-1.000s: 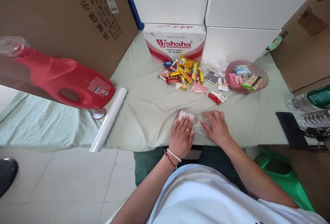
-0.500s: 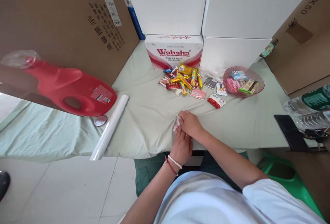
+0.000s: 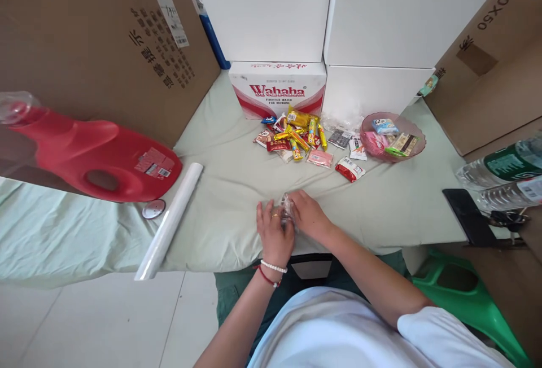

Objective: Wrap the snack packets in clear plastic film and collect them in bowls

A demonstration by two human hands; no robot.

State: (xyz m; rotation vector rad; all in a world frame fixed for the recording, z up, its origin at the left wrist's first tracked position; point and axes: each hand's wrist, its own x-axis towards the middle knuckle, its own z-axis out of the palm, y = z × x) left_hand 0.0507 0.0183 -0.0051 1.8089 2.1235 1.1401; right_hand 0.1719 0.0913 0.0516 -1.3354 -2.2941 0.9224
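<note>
A crumpled piece of clear plastic film (image 3: 287,206) is between my two hands near the table's front edge. My right hand (image 3: 311,217) pinches its right side, fingers bent around it. From the left, my left hand (image 3: 274,231) has its thumb and inner fingers at the film, while its outer fingers spread over the cloth. Whether anything is inside the film, I cannot tell. Beyond my hands lie a pile of wrapped snacks (image 3: 298,138), a pink packet (image 3: 319,158) and a red-and-white packet (image 3: 350,169).
A roll of clear film (image 3: 171,221) lies left, beside a round badge (image 3: 153,209) and a red jug (image 3: 101,153). A pink glass bowl (image 3: 417,150) holds packets. Boxes (image 3: 277,94) stand behind. Plastic bottles (image 3: 503,165) and a black phone (image 3: 468,217) are right.
My left hand has moved left and its outer fingers have spread. It previously lay close against my right hand. More of the film shows between them. The view has shifted slightly.
</note>
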